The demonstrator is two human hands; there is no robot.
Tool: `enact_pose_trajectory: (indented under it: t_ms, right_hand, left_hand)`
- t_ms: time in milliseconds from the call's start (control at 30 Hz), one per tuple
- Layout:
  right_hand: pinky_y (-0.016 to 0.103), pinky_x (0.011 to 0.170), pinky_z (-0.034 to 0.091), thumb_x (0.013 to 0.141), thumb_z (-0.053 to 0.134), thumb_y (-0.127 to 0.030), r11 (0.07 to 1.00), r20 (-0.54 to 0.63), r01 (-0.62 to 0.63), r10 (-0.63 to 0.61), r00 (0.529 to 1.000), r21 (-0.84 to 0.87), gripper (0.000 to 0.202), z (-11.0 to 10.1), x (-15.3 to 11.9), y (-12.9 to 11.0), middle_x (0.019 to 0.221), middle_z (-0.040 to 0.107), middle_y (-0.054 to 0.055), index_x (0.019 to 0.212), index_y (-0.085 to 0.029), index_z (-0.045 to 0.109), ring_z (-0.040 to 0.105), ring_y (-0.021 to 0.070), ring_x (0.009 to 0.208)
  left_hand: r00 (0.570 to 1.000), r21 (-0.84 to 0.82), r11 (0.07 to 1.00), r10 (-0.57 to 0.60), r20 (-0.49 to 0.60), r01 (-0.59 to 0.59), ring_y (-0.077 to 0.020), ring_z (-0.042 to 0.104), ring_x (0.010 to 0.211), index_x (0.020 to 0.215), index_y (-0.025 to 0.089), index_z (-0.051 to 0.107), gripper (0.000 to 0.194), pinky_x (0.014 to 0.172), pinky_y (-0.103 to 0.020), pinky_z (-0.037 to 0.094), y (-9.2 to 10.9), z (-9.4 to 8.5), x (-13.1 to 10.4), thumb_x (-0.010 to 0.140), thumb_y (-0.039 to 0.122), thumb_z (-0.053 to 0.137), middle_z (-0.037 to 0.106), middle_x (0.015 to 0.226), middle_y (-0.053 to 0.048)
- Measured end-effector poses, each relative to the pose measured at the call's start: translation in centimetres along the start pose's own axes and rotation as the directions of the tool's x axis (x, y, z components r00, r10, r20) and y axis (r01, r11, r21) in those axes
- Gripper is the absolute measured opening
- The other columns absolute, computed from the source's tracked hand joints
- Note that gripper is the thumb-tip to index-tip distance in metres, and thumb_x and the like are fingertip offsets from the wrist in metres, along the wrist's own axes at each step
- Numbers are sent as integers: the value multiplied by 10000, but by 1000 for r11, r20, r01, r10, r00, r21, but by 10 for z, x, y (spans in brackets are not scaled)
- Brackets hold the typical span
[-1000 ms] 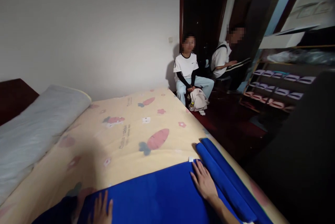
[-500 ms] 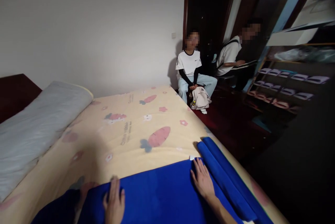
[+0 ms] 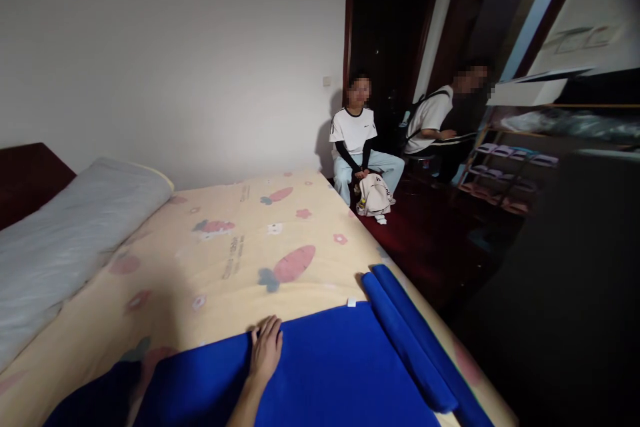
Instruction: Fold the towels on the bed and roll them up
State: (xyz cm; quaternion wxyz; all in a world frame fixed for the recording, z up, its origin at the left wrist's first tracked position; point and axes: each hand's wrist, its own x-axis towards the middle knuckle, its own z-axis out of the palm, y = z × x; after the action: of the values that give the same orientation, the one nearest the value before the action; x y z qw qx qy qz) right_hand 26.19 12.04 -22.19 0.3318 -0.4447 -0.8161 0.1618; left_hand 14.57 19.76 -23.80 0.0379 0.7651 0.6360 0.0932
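Note:
My left hand (image 3: 267, 350) lies on the far edge of a blue cloth (image 3: 325, 360), palm down with its fingers stretched out. It is open and holds nothing. The cloth is spread flat on the bed, and a small white tag (image 3: 351, 303) shows at its far right corner. Along its right side lie two long blue rolls of fabric (image 3: 407, 344). To the left, a darker blue piece of fabric (image 3: 95, 397) is partly cut off by the frame. My right hand is out of view.
The bed has a cream sheet (image 3: 200, 254) with carrot prints. A grey pillow or folded quilt (image 3: 75, 234) lies at left. Past the bed, one person (image 3: 353, 130) sits behind a pale backpack (image 3: 375, 195); another person (image 3: 427, 120) sits near a slipper rack (image 3: 505, 170).
My left hand has slid right along the cloth's far edge. My right hand has left the cloth's far right corner and gone out of view. The view has shifted slightly.

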Motion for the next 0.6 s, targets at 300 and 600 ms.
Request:
enact_pose_trajectory:
  t_ms: [300, 600]
  right_hand:
    - [466, 721, 557, 922, 563, -343, 989, 18, -26, 24, 1000, 145, 134, 2, 112, -15, 1146, 633, -78, 1043, -348, 620, 548, 325, 1179]
    - [425, 717, 552, 941, 538, -355, 950, 23, -82, 79, 997, 300, 218, -22, 100, -24, 1201, 618, -80, 1150, -396, 585, 598, 272, 1106]
  left_hand:
    - [993, 80, 990, -115, 9, 114, -248, 486, 1148, 1130, 229, 633, 339, 958, -424, 327, 1, -13, 21, 890, 225, 393, 632, 1165, -92]
    - [971, 21, 976, -217, 98, 216, -261, 458, 1165, 1005, 248, 631, 237, 951, -441, 308, 5, -19, 26, 870, 233, 437, 594, 1161, -80]
